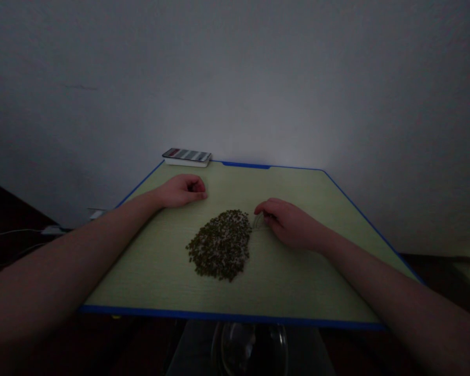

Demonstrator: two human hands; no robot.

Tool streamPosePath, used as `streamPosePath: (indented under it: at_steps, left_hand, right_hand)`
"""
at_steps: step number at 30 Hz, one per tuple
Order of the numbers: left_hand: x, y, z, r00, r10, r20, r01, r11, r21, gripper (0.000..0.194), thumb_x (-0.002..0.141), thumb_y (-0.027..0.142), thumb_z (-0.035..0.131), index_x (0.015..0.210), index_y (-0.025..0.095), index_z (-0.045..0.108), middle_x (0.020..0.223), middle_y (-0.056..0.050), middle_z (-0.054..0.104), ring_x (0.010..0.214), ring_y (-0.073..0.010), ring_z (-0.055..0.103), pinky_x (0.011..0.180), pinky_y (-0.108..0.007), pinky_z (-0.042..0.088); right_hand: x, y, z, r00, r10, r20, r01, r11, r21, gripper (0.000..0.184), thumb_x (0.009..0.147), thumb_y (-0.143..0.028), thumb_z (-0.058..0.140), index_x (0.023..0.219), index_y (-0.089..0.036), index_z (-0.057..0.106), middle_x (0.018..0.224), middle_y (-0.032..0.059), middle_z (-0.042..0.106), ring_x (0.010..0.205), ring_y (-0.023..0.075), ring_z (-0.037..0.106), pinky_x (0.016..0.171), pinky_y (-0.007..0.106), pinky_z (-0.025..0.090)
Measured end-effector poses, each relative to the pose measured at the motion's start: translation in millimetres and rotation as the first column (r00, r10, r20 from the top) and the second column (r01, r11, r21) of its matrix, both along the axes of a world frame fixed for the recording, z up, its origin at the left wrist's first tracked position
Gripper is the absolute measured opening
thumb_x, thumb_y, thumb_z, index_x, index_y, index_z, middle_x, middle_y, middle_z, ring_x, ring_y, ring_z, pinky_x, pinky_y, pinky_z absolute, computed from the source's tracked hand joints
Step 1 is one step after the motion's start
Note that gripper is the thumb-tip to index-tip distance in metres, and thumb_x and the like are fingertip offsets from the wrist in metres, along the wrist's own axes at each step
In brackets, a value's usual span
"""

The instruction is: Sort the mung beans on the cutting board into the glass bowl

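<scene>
A loose pile of small green-brown and pale seeds (221, 245) is spread on the light green tabletop (297, 287). Beyond the pile and to its left, my left hand (183, 190) rests on the table, its fingers loosely curled and nothing visible in them. My right hand (288, 222) is just right of the pile, with thumb and fingers pinched on a thin two-pronged tool that looks like tweezers (257, 221). The tips of the tool point down beside the pile's right edge. Dim light blurs its details.
At the table's back left corner a phone (187, 154) lies on a white box (186, 162). A plain wall (235, 78) stands behind the table. Below the blue front edge (227, 316) is a rounded clear glass vessel (254, 347). Cables (27, 231) run at the left.
</scene>
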State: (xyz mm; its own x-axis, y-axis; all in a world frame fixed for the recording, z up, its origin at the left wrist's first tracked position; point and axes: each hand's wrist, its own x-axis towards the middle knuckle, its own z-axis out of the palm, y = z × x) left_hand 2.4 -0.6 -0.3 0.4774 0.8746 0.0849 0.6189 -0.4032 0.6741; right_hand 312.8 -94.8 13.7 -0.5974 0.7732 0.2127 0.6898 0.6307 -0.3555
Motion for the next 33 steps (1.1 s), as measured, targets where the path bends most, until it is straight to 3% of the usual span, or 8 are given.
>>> streamPosePath:
  at_steps: [18, 33]
  left_hand:
    - [-3, 4, -3.7, 1.000, -0.012, -0.022, 0.012, 1.000, 0.022, 0.030, 0.070, 0.044, 0.064, 0.076, 0.015, 0.057, 0.062, 0.002, 0.053, 0.056, -0.0097, 0.046, 0.052, -0.022, 0.037]
    - [-1, 3, -2.5, 1.000, 0.001, -0.019, -0.001, 1.000, 0.005, 0.030, 0.069, 0.043, 0.065, 0.077, 0.015, 0.058, 0.061, 0.003, 0.052, 0.054, -0.0090, 0.044, 0.050, -0.022, 0.036]
  right_hand:
    - [0, 1, -1.0, 0.995, 0.091, -0.047, -0.092, 0.995, -0.025, 0.031, 0.082, -0.004, 0.042, 0.104, -0.016, 0.060, 0.100, 0.0088, 0.062, 0.094, 0.0175, 0.054, 0.083, 0.032, 0.041]
    - [2, -24, 18.3, 0.992, 0.069, 0.108, -0.051, 0.986, -0.159, 0.031, 0.080, -0.010, 0.046, 0.105, -0.018, 0.062, 0.100, 0.0082, 0.066, 0.087, 0.0183, 0.058, 0.078, 0.030, 0.041]
